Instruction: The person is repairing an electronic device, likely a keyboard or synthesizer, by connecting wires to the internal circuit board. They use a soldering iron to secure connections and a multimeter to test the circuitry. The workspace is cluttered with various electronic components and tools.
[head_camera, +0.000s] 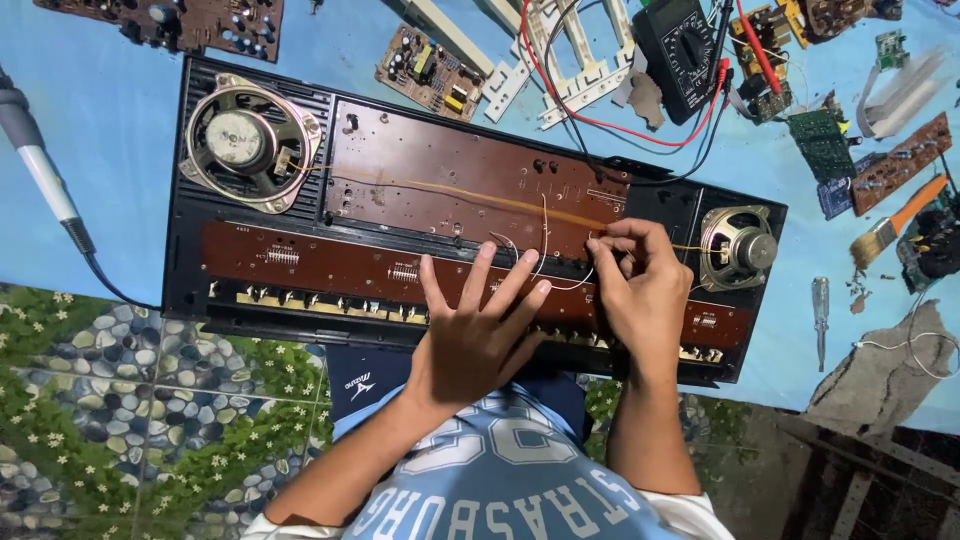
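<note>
We see an opened keyboard chassis (250, 300) on the blue desk; left hand (480, 335) fingers spread flat on the brown circuit board (340, 268), right hand (640, 285) fingers pinching a thin white wire (543, 235). Wiring step, we judge; next needs steady wire placement w/ board held.

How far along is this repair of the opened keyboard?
Done: the case lies open, brown boards and both speakers bared. In hand: the left hand presses flat on the lower board while the right hand pinches thin white wires. Left: loose wires, no cover on, meter and spare boards lying around.
</note>
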